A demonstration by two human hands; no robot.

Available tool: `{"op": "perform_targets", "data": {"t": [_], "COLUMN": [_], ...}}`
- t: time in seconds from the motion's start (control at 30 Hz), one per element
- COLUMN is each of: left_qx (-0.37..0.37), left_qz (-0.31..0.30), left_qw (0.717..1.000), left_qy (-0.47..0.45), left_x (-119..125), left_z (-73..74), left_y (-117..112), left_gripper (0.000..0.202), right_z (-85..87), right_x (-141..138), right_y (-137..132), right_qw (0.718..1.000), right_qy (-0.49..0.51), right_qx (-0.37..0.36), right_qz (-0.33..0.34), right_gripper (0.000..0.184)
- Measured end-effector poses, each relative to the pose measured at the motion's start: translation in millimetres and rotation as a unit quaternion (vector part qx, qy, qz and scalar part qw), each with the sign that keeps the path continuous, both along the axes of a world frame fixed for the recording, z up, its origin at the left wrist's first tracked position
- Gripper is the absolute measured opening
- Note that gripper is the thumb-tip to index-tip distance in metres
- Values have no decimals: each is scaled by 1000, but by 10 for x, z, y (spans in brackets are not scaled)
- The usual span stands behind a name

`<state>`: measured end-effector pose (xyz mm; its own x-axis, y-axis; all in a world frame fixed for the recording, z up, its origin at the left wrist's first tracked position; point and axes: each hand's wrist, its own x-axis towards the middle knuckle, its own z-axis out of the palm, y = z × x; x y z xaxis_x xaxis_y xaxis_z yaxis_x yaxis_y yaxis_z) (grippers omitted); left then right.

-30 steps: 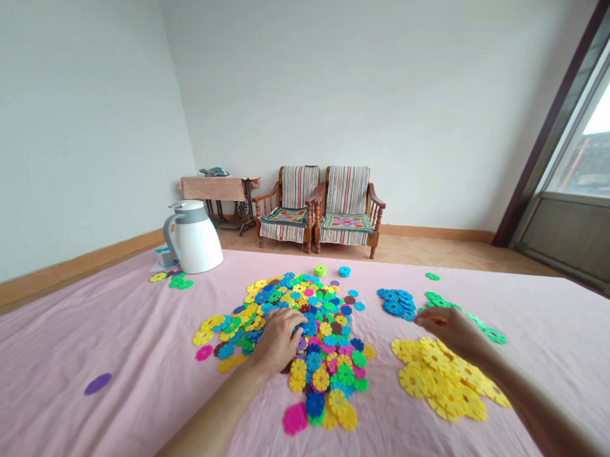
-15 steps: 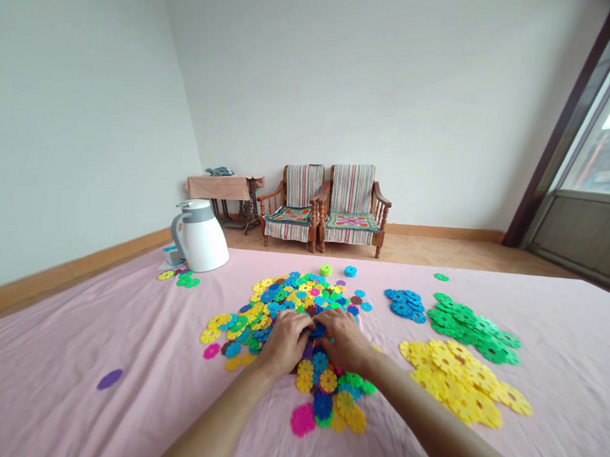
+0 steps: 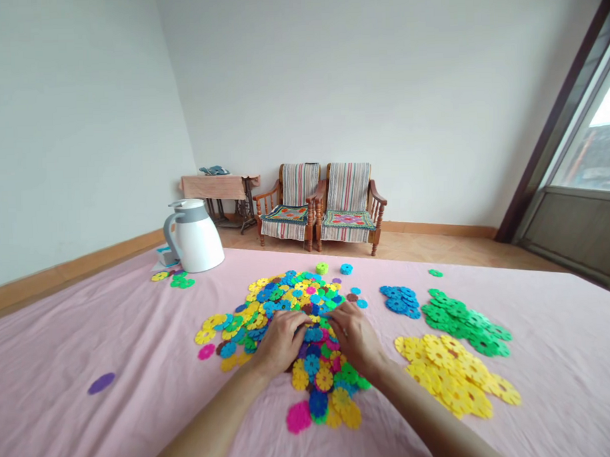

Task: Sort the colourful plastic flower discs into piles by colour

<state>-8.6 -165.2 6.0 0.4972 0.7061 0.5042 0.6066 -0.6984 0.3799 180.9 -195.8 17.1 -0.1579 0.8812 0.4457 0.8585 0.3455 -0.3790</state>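
A big mixed heap of coloured plastic flower-shaped discs [image 3: 282,299] lies in the middle of a pink cloth [image 3: 88,329]. My left hand [image 3: 281,340] rests palm down on the heap with fingers curled into the discs. My right hand [image 3: 356,337] lies beside it on the heap, fingers bent down among the pieces. What each hand grips, if anything, is hidden under the fingers. To the right lie sorted piles: blue discs [image 3: 400,301], green discs [image 3: 463,319] and yellow discs [image 3: 453,373].
A white jug [image 3: 192,236] stands at the far left of the cloth, with a few green and yellow discs [image 3: 179,281] by it. A lone purple disc [image 3: 101,383] lies at the left. Two wooden armchairs [image 3: 319,208] and a small table [image 3: 221,188] stand by the far wall.
My right hand has come from the green pile at the right back to the middle heap, beside my left hand. The left hand has stayed on the heap.
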Motion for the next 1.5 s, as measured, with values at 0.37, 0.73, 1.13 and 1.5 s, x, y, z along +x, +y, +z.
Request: {"op": "perform_targets", "data": {"t": [0.37, 0.73, 1.13, 1.5], "left_qx": [2, 11, 11, 22], "left_qz": [-9, -4, -5, 0], "left_qw": [1000, 1000, 1000, 999], "left_qy": [16, 15, 17, 24], "left_x": [12, 11, 0, 8], "left_z": [25, 13, 6, 15], "left_y": [2, 11, 3, -5], "left_gripper": [16, 17, 18, 17], "right_z": [-74, -154, -76, 34], "right_x": [1170, 1029, -26, -193], "right_y": [430, 290, 399, 239], "right_qw": [954, 977, 996, 991], "right_qy": [52, 46, -25, -105], "right_qx": [-66, -67, -84, -82], "right_qz": [-289, -197, -10, -35], "right_gripper": [32, 33, 27, 27]}}
